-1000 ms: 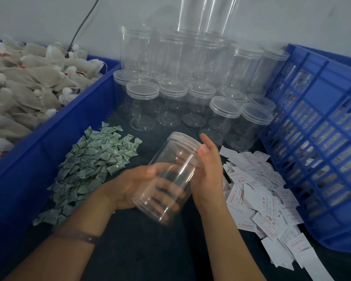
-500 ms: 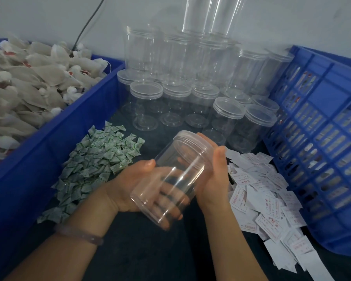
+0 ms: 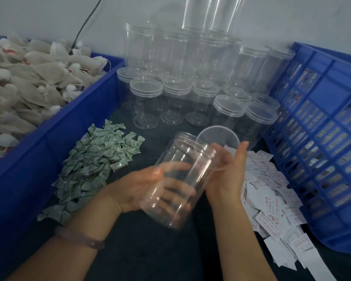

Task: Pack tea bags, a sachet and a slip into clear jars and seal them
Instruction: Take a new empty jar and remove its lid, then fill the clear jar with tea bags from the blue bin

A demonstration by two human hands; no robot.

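Opening stage: gripping empty jar in left hand, holding lid off with right hand; next, probably grabbing tea bags beyond left hand.

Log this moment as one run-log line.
left hand grips empty jar, tilted | right hand holds lid off jar | nothing packed yet

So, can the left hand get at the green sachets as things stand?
Probably not yet: the way to the green sachets is free, but the left hand grips the open jar.

Bare table runs between sachets and slips; jars block the back
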